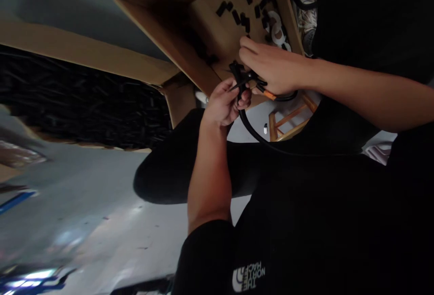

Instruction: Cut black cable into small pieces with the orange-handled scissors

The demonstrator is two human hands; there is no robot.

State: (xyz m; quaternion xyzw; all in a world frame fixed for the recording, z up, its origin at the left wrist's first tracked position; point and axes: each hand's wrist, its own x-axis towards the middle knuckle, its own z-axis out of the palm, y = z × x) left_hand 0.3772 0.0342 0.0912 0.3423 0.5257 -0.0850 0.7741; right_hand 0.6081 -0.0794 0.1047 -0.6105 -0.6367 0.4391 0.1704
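Note:
The picture is tilted sideways. My left hand (224, 103) is closed around a black plastic connector (239, 76) at the end of a black cable (254, 134). My right hand (276, 67) grips a stretch of cable by an orange sleeve (269, 95), with its fingers against the connector. Both hands are just in front of an open cardboard box (162, 37). Several small black pieces (237, 15) and white C-shaped pieces (276, 28) lie inside it. My right hand hides part of the white pieces.
A wooden stool frame (288, 119) stands beyond my hands, with a small white object (265, 128) on the grey floor (101, 195) near it. A shoe (307, 15) shows past the box. My dark-trousered leg (169, 173) lies below my forearm, and black sheeting (84, 100) hangs at the left.

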